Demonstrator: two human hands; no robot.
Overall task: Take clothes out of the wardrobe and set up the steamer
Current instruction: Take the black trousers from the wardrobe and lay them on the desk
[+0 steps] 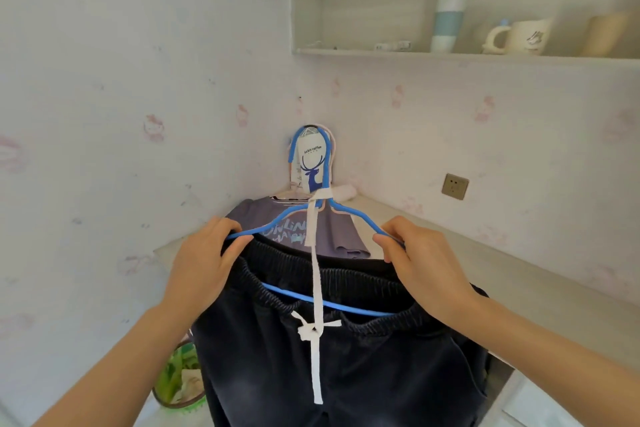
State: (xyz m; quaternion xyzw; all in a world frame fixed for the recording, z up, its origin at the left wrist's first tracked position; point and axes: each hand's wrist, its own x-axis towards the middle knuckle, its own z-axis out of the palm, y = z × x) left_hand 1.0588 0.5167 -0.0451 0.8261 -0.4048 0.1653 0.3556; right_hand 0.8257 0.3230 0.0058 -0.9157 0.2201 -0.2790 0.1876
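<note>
l hand & r hand grip pinching hanger ends; trousers may slide off if it tilts

Left hand and right hand bare; both forearms bare, slender.

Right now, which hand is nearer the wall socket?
Right. The right hand grips one end of the blue hanger, below and left of the wall socket; the left hand holds the opposite end, farther left across the dark trousers.
</note>
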